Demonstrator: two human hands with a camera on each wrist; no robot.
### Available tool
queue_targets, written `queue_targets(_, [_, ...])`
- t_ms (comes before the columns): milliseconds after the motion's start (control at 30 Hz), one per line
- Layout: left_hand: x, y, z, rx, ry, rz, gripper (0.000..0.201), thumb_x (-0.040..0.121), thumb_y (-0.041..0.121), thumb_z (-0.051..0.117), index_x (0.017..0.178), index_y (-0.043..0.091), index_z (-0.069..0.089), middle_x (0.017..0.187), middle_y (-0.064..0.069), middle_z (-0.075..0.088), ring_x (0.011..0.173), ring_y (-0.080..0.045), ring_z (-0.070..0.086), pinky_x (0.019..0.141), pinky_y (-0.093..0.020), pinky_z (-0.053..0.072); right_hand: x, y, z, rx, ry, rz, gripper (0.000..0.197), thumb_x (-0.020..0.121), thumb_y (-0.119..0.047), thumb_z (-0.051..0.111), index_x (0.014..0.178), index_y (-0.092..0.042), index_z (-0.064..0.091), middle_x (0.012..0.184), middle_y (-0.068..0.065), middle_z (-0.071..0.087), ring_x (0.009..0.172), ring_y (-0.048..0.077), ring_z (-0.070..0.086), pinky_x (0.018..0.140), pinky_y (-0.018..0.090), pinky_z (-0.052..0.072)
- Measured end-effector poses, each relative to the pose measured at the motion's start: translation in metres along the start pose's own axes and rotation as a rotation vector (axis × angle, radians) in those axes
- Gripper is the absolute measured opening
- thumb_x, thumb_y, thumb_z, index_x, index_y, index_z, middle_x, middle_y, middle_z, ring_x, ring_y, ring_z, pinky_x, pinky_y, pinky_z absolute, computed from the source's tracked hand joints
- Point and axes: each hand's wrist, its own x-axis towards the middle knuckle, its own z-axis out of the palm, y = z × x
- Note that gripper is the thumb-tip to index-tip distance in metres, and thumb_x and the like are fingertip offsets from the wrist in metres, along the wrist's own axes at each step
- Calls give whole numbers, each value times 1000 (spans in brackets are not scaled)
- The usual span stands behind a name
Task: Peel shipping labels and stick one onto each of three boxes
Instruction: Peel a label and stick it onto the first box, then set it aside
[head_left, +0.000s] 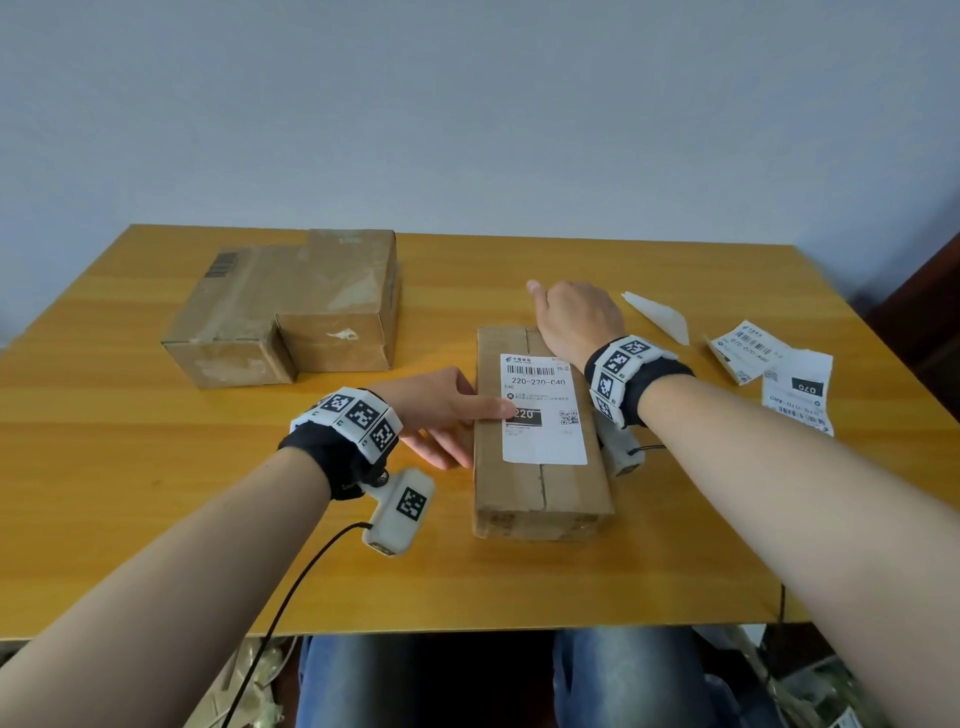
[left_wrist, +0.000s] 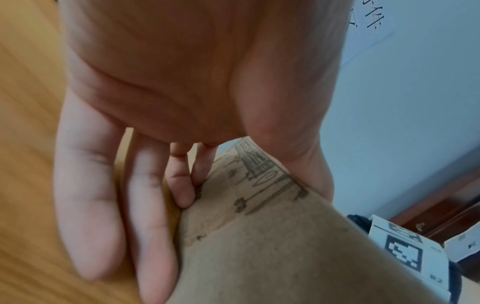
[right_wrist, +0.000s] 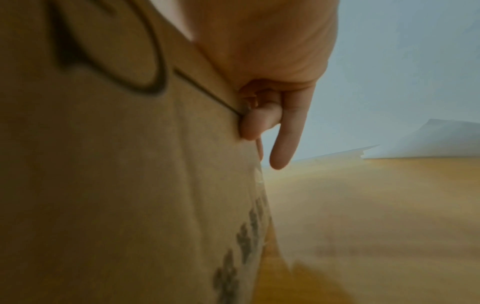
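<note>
One box (head_left: 540, 493) — left grip (head_left: 441, 415) straight-fingered along side; right grip (head_left: 576, 317) curled round far end, fingertips (right_wrist: 250, 129) hidden from head view.

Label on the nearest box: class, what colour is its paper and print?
White label on the box, black print; clearest in the head view.

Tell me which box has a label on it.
The near box, centre front: it carries a white label on top. The two far-left boxes show none.

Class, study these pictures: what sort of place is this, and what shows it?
Probably a plain room's parcel-packing desk: a wooden table, two bare cardboard boxes, a labelled box, loose shipping labels.
</note>
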Motion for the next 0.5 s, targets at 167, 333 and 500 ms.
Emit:
queue_targets(167, [-4,0,3,-15,25,11,31,94,49,69,99,19,62,94,-5,81,90,-23,78,93,-47,60,4,10,8,214,-1,108,79,113,-48,24,68,-5,72,72,9,72,68,33,65,78,39,54])
queue_targets(333, [-5,-4,7,-83,41,4,33,94,50,68,98,18,60,91,-9,81,84,-25,70,73,-34,56,3,24,2,438,-63,169,66,113,-39,30,73,-13,74,81,7,73,75,28,65,81,33,45])
queue_targets(500, [5,-14,6,-94,66,-3,51,89,64,67,110,19,54,100,-12,80,85,-27,67,69,-34,55,-19,40,-13,605,-220,240,50,112,-43,28,104,-15,69,87,14,74,50,23,71,50,28,54])
